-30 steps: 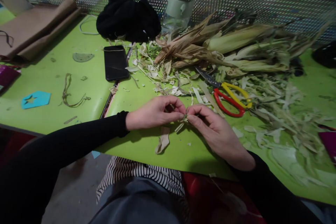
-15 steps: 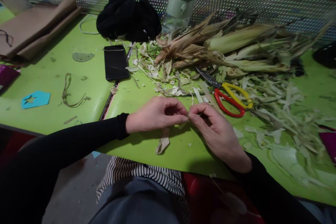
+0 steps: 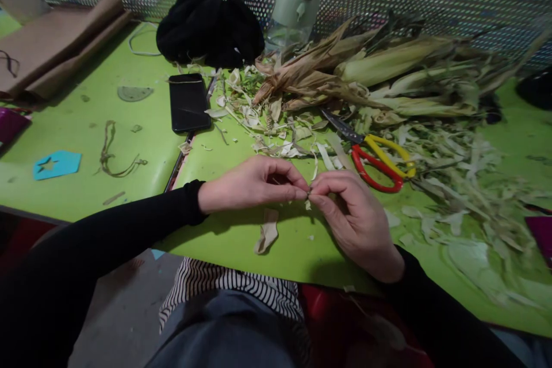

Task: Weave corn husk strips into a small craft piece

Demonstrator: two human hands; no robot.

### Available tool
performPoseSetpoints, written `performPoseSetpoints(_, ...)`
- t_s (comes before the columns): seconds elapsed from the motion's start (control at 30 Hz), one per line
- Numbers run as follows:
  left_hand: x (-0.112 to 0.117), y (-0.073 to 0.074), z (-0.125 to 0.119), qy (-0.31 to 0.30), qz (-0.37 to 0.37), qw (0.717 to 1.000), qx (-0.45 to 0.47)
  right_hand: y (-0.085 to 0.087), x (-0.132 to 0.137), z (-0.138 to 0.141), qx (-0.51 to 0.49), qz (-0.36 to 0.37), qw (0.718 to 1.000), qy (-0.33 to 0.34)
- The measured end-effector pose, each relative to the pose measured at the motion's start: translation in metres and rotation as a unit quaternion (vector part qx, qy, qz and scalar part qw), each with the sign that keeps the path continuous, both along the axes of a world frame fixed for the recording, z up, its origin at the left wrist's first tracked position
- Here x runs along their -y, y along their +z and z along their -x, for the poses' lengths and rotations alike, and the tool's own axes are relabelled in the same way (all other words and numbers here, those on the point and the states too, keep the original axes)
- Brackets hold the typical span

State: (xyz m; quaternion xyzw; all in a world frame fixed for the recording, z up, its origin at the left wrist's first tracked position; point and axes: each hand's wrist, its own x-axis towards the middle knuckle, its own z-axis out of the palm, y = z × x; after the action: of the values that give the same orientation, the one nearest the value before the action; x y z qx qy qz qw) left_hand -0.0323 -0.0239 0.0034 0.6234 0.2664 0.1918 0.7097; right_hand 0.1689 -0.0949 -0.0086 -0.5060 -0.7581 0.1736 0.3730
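My left hand (image 3: 254,185) and my right hand (image 3: 356,215) meet fingertip to fingertip above the green table. Both are pinched closed on a thin, small strand, greenish and mostly hidden by the fingers; it looks like a bit of corn husk, though I cannot be sure. Below my left hand a pale strip of husk (image 3: 267,233) lies on the table. Just beyond my right hand rest scissors (image 3: 377,162) with one red and one yellow handle, their blades pointing toward the husk pile.
Corn husks (image 3: 388,72) are heaped at the back right, with shredded scraps (image 3: 483,184) around them. A phone (image 3: 188,102), a black cloth bundle (image 3: 211,29) and a bottle (image 3: 293,6) stand or lie behind my hands. Twisted cord (image 3: 112,161) and a blue paper piece (image 3: 57,165) lie left.
Both hands stay pinched together at nearly the same spot. My left wrist has shifted slightly left, and the pale strip below shows a little more.
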Motion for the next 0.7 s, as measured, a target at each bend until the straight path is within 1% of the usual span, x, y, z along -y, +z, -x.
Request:
performPoseSetpoints(0.07,0.0,0.0,0.0,0.006,-0.053,0.999,0.011,-0.002,0.0,0.0,0.007,-0.023,1.0,-0.002)
performPoseSetpoints(0.17,0.002,0.001,0.0,0.024,-0.179,0.984,0.0,-0.004,0.0,0.0,0.014,-0.053,0.998,-0.002)
performPoseSetpoints(0.27,0.002,-0.001,0.0,0.031,-0.302,0.952,-0.046,-0.005,-0.003,0.0,0.027,-0.056,0.998,0.003)
performPoseSetpoints(0.37,-0.001,-0.01,-0.001,0.017,-0.392,0.914,-0.108,-0.008,-0.008,0.0,0.063,-0.029,0.997,0.029)
performPoseSetpoints(0.47,-0.004,-0.021,-0.004,-0.005,-0.432,0.889,-0.152,-0.011,-0.012,-0.002,0.105,-0.005,0.993,0.05)
performPoseSetpoints(0.57,-0.005,-0.028,-0.007,-0.009,-0.444,0.88,-0.166,-0.014,-0.013,-0.004,0.132,0.006,0.991,0.036)
performPoseSetpoints(0.63,-0.006,-0.029,-0.007,-0.007,-0.455,0.875,-0.165,-0.014,-0.012,-0.004,0.149,-0.003,0.988,0.027)
performPoseSetpoints(0.7,-0.006,-0.031,-0.007,-0.005,-0.471,0.866,-0.167,-0.014,-0.011,-0.005,0.173,-0.027,0.984,0.028)
